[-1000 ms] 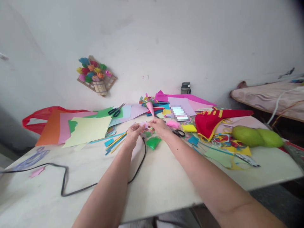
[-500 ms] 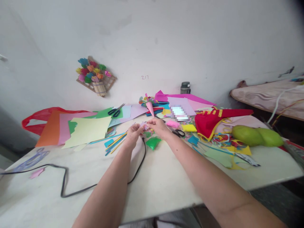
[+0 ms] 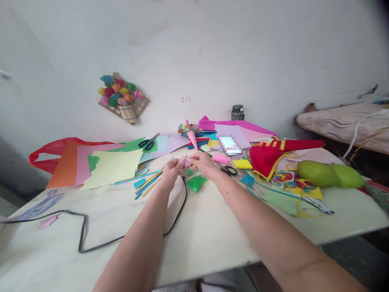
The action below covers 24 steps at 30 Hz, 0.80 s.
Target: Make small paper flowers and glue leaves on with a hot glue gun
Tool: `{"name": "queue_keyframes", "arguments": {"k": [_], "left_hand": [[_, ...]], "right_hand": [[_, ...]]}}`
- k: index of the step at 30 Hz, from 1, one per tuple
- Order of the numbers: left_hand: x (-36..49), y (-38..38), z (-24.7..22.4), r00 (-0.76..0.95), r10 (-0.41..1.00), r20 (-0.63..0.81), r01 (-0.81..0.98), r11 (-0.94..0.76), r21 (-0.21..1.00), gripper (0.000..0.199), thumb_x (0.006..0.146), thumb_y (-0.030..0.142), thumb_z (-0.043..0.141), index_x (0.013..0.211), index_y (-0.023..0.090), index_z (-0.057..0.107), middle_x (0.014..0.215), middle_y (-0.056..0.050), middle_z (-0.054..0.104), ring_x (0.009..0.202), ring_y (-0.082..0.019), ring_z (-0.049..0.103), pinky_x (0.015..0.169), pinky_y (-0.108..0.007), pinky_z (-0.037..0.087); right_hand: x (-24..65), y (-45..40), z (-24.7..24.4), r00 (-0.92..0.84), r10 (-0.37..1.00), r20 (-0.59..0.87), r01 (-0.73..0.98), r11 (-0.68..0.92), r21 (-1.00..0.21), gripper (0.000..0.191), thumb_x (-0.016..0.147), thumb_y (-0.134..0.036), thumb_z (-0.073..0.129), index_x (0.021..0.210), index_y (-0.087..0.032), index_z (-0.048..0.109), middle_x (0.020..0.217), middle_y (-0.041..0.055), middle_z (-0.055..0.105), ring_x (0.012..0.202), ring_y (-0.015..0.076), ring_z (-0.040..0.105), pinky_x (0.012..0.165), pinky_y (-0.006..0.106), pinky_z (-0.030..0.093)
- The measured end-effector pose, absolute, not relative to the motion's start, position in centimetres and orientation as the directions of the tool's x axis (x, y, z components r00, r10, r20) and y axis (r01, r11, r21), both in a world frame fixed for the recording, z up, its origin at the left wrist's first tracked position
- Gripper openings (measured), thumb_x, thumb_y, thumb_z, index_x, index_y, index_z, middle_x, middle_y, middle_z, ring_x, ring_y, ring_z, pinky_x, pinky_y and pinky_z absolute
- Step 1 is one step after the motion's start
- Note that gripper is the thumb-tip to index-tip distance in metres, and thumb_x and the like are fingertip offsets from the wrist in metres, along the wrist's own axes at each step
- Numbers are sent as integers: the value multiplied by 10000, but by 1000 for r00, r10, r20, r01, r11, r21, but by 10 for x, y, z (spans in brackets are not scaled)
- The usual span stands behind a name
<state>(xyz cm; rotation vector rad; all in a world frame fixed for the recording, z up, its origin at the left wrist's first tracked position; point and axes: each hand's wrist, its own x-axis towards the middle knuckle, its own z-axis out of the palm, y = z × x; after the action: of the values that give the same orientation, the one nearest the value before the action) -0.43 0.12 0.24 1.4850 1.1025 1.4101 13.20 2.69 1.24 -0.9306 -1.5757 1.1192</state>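
Observation:
A small light-purple paper piece (image 3: 183, 159) is pinched between my two hands over the middle of the table. My left hand (image 3: 172, 170) is closed on its left side, and my right hand (image 3: 202, 162) grips its right edge with thumb and fingertips. The fingers hide part of it, so its exact shape is unclear. Below my hands lies a green packet (image 3: 196, 183). Thin yellow and blue paper strips (image 3: 148, 184) rest to the left of my left hand. Just behind my hands is a pink paper cone (image 3: 192, 139) with colourful paper pieces at its top.
Coloured paper sheets (image 3: 115, 166) and dark-handled scissors (image 3: 148, 142) lie at the back left. More scissors (image 3: 230, 170), a yellow packet (image 3: 242, 164), red cloth (image 3: 261, 158) and green fruits (image 3: 319, 173) are to the right. A black cable (image 3: 103, 244) crosses the table front.
Both hands stay almost in place, still pinching the purple paper; the right fingertips shift only slightly. Nothing else visibly moves.

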Motion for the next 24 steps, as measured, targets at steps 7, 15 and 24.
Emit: {"name": "queue_keyframes", "arguments": {"k": [7, 15, 24], "left_hand": [[-6, 2, 2, 20, 950, 313, 79, -314, 946, 273, 685, 405, 583, 602, 146, 563, 564, -4, 568, 480, -67, 428, 450, -199, 276], [-2, -1, 5, -5, 949, 314, 82, -313, 946, 292, 682, 420, 579, 598, 141, 577, 562, -15, 577, 482, -76, 438, 453, -203, 289], [-3, 0, 4, -24, 950, 310, 73, -308, 949, 286, 679, 422, 581, 594, 148, 570, 551, 1, 573, 475, -72, 434, 462, -208, 284]], "right_hand": [[132, 27, 12, -240, 919, 312, 118, 346, -931, 132, 672, -240, 557, 608, -127, 582, 526, -3, 576, 465, 81, 497, 455, 190, 400], [130, 31, 9, -219, 898, 381, 218, 426, -878, 116, 667, -224, 552, 571, -166, 579, 523, -11, 568, 549, 107, 534, 516, 198, 408], [131, 25, 12, -261, 927, 269, -4, 278, -961, 160, 686, -267, 548, 649, -120, 596, 557, 16, 586, 507, 97, 534, 435, 183, 387]]}}
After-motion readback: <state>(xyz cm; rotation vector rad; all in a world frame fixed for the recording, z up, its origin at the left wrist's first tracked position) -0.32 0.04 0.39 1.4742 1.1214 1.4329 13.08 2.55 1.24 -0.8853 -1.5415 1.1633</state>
